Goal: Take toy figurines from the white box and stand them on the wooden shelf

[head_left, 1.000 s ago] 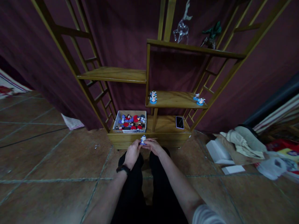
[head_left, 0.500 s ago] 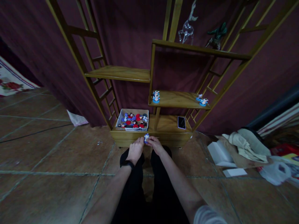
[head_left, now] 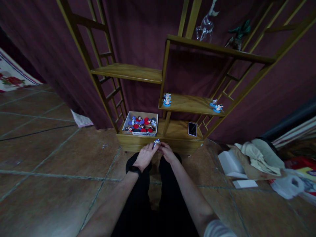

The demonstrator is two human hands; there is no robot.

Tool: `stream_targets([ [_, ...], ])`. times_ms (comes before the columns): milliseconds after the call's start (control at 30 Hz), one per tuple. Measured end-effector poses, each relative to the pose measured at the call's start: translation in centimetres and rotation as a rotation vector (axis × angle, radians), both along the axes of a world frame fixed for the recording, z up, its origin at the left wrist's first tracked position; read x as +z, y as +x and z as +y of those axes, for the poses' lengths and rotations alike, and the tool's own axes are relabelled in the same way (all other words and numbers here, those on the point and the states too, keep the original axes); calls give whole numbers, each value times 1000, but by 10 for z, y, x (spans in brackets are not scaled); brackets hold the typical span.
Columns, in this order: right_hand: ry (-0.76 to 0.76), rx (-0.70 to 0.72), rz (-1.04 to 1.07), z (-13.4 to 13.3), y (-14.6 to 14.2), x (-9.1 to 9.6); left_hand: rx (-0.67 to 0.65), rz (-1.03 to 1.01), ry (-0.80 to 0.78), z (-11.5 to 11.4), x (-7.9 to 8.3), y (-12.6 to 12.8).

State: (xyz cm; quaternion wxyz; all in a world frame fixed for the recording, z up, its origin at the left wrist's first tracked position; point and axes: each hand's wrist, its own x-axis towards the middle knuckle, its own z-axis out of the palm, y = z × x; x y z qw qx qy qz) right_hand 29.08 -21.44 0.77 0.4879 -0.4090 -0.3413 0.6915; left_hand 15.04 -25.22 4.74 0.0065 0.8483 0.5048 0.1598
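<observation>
A small blue-and-white toy figurine point(head_left: 156, 143) is held upright but tilted above my knees, in front of the low shelf. My left hand point(head_left: 145, 156), with a dark band on its wrist, has its fingers closed around the figurine's left side. The fingertips of my right hand point(head_left: 167, 152) are pinched at its lower right, close against the left fingers. Just beyond my hands, a shallow white cardboard box point(head_left: 125, 126) holds several red, blue and black figurines.
The wooden shelf unit point(head_left: 138, 73) bears figurines on blue bases point(head_left: 167, 100) and more figurines point(head_left: 217, 108) at its right end. A phone point(head_left: 192, 129) lies on the lower shelf. Up high stand a glass deer point(head_left: 205, 27) and a green statuette point(head_left: 239, 35). White boxes point(head_left: 231, 164) sit on the floor right.
The figurine has been turned and tilted between my fingers. My left hand has come slightly further round it, and my view has shifted a little.
</observation>
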Motion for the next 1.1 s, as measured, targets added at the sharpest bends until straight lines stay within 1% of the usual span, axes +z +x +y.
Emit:
stream_targets([
  [133, 55, 18, 34, 0, 0, -2, 3, 46, -4, 0, 0, -1],
  [233, 63, 14, 24, 1, -1, -4, 14, 71, -16, 0, 2, -1],
  [333, 73, 19, 19, 1, -3, -3, 57, 16, -69, 1, 2, -2],
  [467, 94, 31, 10, -2, -4, 3, 114, -182, -140, 5, 1, -3],
  [633, 111, 26, 51, -2, -5, 8, 152, -470, -245, 11, -1, -7],
  [767, 135, 38, 17, -2, -4, 9, 134, -708, -283, 18, -6, -9],
  [867, 167, 32, -24, -3, -4, 7, 112, -868, -328, 24, -14, -11],
  [1000, 197, 12, -45, -1, -7, 2, 98, -1027, -470, 32, -25, -14],
  [1100, 217, 14, -49, 1, -9, 0, 95, -1110, -561, 35, -27, -14],
])
